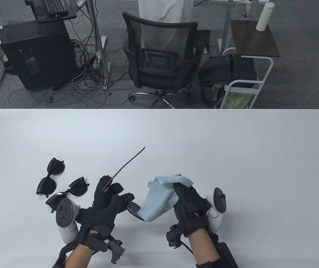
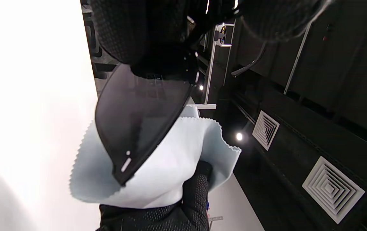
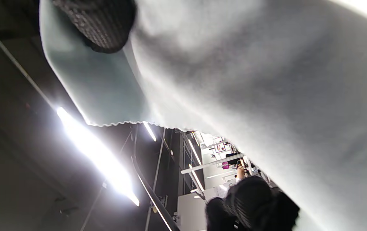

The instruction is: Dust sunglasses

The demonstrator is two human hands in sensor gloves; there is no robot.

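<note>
Mid-wipe here, by the look of it. Left hand [image 1: 106,206] up off the white counter [image 1: 232,145], fingers [image 1: 114,192] curled round a pair of black-framed dark-lens sunglasses [image 2: 138,122], gripped at the frame so one lens sticks out toward the other hand. One temple arm [image 1: 128,163] swung open and poking up and away, probably just to keep it clear of the wiping.

Right hand [image 1: 190,209] clenched on a pale blue microfibre cloth with a zigzag-cut edge [image 1: 159,201], fingers bunching the top and letting the rest drape down against the exposed lens. From the left wrist view, cloth sitting right behind that lens, touching or as good as; hard to call whether there's real pressure on it. Makes sense as a setup: frame held steady, glass free, cloth backed by fingers for rubbing.

Two more pairs of black sunglasses [image 1: 61,185] lying flat on the counter just left of the left hand, one [image 1: 50,176] a bit further out, the other [image 1: 68,192] nearly tucked against the tracker. Presumably queued up or already done; can't tell which.
</note>
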